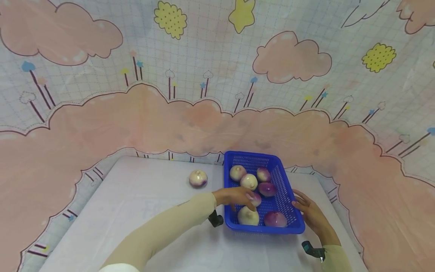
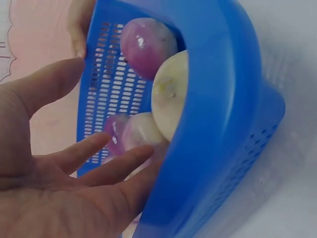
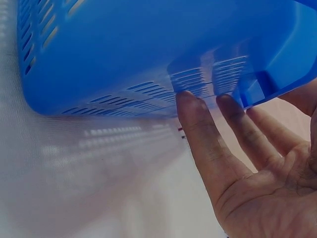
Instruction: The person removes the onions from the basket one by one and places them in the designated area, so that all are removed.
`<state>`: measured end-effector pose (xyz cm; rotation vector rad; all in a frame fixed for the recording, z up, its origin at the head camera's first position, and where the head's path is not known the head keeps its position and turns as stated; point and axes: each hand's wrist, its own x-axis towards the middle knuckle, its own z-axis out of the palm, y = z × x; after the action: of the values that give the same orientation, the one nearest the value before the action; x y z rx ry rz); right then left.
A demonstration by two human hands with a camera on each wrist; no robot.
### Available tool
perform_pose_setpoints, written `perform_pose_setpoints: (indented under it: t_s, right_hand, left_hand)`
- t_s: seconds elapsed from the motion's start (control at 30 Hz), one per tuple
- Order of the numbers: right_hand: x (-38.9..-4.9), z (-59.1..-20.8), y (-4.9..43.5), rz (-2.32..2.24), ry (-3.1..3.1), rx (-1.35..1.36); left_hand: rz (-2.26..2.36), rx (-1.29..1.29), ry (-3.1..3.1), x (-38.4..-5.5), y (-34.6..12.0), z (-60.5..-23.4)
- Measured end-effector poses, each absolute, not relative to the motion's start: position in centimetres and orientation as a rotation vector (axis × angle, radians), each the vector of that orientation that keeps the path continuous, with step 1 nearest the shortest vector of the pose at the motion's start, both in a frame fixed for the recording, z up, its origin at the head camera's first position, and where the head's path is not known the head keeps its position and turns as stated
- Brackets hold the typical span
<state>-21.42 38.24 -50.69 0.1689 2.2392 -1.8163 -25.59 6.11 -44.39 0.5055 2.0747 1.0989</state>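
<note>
The blue basket [image 1: 265, 229] stands on the white table [image 1: 146, 196], holding 7 onions [image 1: 248, 217]; 1 loose onion [image 1: 198, 178] lies near its left side. The left hand [image 1: 234, 195] reaches over the left rim, fingers extended, gripping nothing; contact with the onions cannot be confirmed. The right hand [image 1: 314, 217] touches the right side, fingers not clasped. Recommended: brace that side and pinch 1 glossy onion at a time.

backdrop [image 1: 190, 126]: peach clouds [image 1: 292, 60], yellow star [image 1: 242, 16], pale grid [image 1: 210, 47] | table [image 1: 146, 189]: white
</note>
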Motion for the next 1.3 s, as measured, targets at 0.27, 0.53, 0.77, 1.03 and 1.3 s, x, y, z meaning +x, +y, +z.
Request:
perform_pose_setpoints:
  t_s: [0.27,0.53,0.77,1.03,1.3]
  right_hand:
    - [-21.5,-50.9,38.3,-1.812,2.251,0.165]
    - [-21.4,-50.7,38.4,-1.815,2.247,0.166]
    - [-21.4,-50.7,38.4,-1.832,2.227,0.165]
    - [-21.3,-51.0,38.3,-1.826,2.239,0.171]
    - [-21.4,-51.0,38.6,-1.825,2.244,0.138]
  left_hand:
    - [0.95,0.482,2.091,-24.9,7.1,-44.5]
    - [0.83,0.495,2.197,-24.6,8.0,-44.8]
    - [0.732,0.54,2.335,-24.3,9.0,-46.1]
    - [0.772,0.622,2.389,-23.9,8.9,-46.2]
    - [0.887,0.718,2.396,-23.5,8.9,-45.9]
